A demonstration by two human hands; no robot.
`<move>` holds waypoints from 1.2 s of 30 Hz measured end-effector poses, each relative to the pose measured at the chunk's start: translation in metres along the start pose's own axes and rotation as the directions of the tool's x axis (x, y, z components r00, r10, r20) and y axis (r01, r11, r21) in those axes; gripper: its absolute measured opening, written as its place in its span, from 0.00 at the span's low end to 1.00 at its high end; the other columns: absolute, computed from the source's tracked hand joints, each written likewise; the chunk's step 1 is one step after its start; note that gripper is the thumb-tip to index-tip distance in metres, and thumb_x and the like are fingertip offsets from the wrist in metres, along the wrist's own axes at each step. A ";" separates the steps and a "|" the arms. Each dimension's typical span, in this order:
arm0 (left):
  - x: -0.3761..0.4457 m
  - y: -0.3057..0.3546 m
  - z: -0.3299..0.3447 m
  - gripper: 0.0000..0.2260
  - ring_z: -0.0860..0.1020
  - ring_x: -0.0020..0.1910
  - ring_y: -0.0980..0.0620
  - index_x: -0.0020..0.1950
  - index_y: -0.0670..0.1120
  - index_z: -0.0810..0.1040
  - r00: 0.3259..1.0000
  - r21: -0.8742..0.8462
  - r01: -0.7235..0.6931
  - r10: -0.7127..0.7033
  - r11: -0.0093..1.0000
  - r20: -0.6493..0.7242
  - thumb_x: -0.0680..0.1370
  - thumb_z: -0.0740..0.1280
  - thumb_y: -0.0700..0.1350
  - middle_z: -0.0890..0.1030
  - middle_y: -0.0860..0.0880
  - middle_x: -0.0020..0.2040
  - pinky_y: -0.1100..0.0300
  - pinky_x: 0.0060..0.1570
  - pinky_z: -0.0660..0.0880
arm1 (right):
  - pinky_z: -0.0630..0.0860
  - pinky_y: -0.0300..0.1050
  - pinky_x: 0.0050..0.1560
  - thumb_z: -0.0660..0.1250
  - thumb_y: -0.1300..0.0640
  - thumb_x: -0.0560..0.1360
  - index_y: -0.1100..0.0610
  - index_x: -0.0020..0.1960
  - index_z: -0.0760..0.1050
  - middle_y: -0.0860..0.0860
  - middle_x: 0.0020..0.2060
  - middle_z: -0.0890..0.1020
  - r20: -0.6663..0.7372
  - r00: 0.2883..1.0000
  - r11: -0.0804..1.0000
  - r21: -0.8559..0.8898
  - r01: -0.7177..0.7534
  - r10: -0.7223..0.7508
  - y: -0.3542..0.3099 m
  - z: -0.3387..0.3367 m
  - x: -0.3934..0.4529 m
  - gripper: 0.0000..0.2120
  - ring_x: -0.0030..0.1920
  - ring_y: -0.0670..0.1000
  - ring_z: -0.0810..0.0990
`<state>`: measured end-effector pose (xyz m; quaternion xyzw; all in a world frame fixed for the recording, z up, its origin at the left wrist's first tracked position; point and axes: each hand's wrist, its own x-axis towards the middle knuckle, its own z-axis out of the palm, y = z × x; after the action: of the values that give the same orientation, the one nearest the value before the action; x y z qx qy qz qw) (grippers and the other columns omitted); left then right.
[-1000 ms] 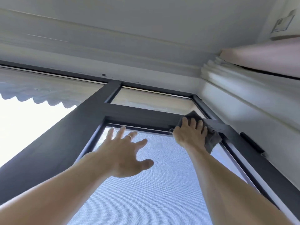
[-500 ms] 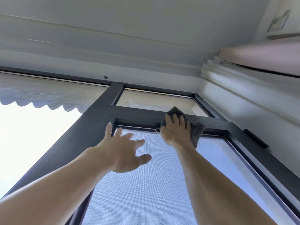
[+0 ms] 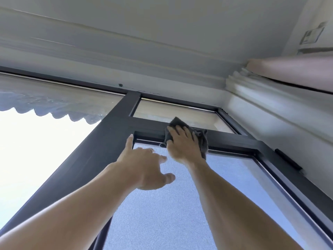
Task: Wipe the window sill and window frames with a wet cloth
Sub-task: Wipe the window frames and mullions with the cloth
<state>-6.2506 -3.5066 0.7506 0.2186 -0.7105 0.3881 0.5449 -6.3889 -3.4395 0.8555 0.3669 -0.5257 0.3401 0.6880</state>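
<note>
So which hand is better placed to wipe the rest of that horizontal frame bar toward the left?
Right. The right hand already presses the grey cloth flat on the horizontal frame bar. The left hand holds no cloth; its fingers are spread, one touching the frame.

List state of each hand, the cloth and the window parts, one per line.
right hand: fingers flat, pressing the cloth onto the crossbar
grey cloth: crumpled, pinned against the crossbar under the right hand
left hand: fingers spread, index fingertip touching the frame, holding nothing
dark window frame: closed
insect screen: in place behind the frame
</note>
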 end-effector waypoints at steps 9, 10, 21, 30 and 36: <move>-0.025 -0.028 0.000 0.29 0.46 0.79 0.53 0.78 0.56 0.58 0.995 -0.052 0.057 -0.061 0.997 -0.085 0.80 0.48 0.67 0.54 0.51 0.80 0.41 0.74 0.34 | 0.41 0.58 0.77 0.48 0.49 0.81 0.45 0.79 0.50 0.50 0.80 0.51 0.003 1.000 1.000 -0.007 0.011 -0.011 -0.033 0.004 0.006 0.27 0.79 0.54 0.46; -0.028 -0.032 0.001 0.29 0.45 0.79 0.53 0.78 0.56 0.58 0.994 -0.059 0.064 -0.069 0.996 -0.081 0.80 0.48 0.67 0.54 0.51 0.80 0.41 0.75 0.35 | 0.42 0.57 0.77 0.48 0.48 0.81 0.44 0.79 0.51 0.50 0.80 0.52 -0.002 1.000 1.000 -0.010 0.022 -0.022 -0.030 0.004 0.006 0.27 0.79 0.53 0.47; -0.055 -0.081 -0.009 0.29 0.46 0.79 0.55 0.79 0.58 0.55 0.985 -0.138 0.128 -0.142 0.982 -0.097 0.79 0.42 0.67 0.53 0.54 0.80 0.44 0.76 0.38 | 0.42 0.57 0.76 0.52 0.50 0.81 0.42 0.78 0.53 0.48 0.79 0.53 0.024 0.995 0.995 0.027 0.094 -0.094 -0.076 0.014 0.015 0.26 0.79 0.53 0.47; -0.074 -0.125 -0.001 0.31 0.48 0.79 0.54 0.79 0.57 0.55 0.982 -0.153 0.158 -0.172 0.976 -0.082 0.79 0.41 0.67 0.55 0.53 0.80 0.44 0.76 0.40 | 0.44 0.57 0.77 0.53 0.52 0.83 0.41 0.79 0.54 0.47 0.80 0.53 0.009 0.997 0.997 -0.012 0.082 -0.082 -0.093 0.013 0.018 0.25 0.79 0.52 0.48; -0.083 -0.140 0.015 0.30 0.49 0.79 0.53 0.78 0.56 0.56 0.984 -0.207 0.146 -0.163 0.967 -0.068 0.79 0.42 0.67 0.54 0.54 0.80 0.45 0.76 0.42 | 0.42 0.58 0.77 0.48 0.47 0.83 0.45 0.77 0.59 0.48 0.79 0.56 0.055 0.974 0.973 0.046 -0.224 0.222 -0.060 0.001 0.015 0.22 0.79 0.53 0.48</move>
<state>-6.1306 -3.6121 0.7143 0.2003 -0.7031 0.2795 0.6224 -6.3345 -3.4691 0.8612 0.3316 -0.5714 0.4194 0.6226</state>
